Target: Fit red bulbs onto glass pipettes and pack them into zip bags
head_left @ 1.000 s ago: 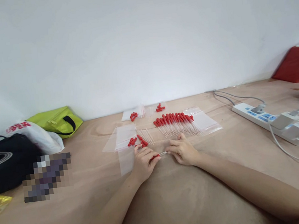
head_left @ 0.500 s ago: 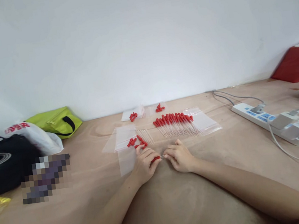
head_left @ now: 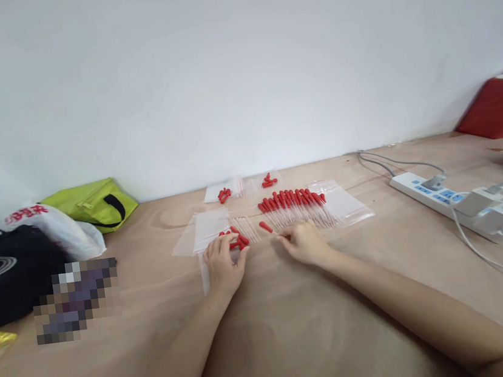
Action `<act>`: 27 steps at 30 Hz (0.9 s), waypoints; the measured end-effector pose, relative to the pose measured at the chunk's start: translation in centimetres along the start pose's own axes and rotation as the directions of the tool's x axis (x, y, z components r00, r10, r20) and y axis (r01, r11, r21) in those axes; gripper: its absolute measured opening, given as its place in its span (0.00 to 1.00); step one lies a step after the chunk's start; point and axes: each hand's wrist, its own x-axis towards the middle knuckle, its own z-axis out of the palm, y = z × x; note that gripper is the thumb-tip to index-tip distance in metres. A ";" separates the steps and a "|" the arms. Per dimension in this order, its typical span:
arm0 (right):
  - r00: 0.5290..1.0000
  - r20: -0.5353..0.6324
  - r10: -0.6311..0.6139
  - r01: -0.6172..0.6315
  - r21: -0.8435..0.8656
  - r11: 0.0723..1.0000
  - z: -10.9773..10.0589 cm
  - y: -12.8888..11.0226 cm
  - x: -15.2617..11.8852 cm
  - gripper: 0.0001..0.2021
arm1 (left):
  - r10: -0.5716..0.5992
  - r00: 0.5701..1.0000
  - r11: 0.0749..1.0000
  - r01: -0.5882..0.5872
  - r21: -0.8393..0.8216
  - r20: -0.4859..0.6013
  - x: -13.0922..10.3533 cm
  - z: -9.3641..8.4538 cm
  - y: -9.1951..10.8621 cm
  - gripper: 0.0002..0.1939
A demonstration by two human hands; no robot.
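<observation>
Pinched by its clear tube in my right hand [head_left: 305, 243] is a dropper [head_left: 265, 227], its red rubber bulb pointing up and left. My left hand [head_left: 222, 264] reaches over loose red bulbs [head_left: 240, 239], thumb and fingers apart around them; whether it touches them I cannot tell. Thin clear tubes [head_left: 246, 228] lie side by side just right of those bulbs. Beyond my right hand, a row of droppers with red bulbs [head_left: 290, 199] lies with the bulbs toward the wall.
Clear zip bags [head_left: 210, 224] lie under and beside the parts. Two more small piles of red bulbs [head_left: 224, 195] are farther back. A white power strip [head_left: 436, 196] with cables stands right. Several bags, one lime green [head_left: 92, 202], are at left; a red bag [head_left: 498, 109] is far right.
My hands have parted. My right hand has moved up with the dropper toward the row, while my left hand has let go of its bulb and shifted left to the loose bulbs.
</observation>
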 end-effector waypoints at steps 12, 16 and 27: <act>0.926 -0.144 0.349 -0.362 -0.079 0.929 4.1 -2.5 7.2 0.11 | -0.115 0.989 0.991 0.121 -0.063 0.093 -0.3 0.7 -0.8 0.12; 0.930 -0.119 0.347 -0.360 -0.106 0.927 4.5 -2.5 7.4 0.10 | -0.118 0.985 0.984 0.132 -0.118 0.123 -0.2 0.8 -1.0 0.09; 0.972 -0.069 0.225 -0.232 -0.114 0.966 3.7 -3.7 6.2 0.13 | -0.107 0.980 0.990 0.121 -0.074 0.170 0.2 0.7 -0.7 0.10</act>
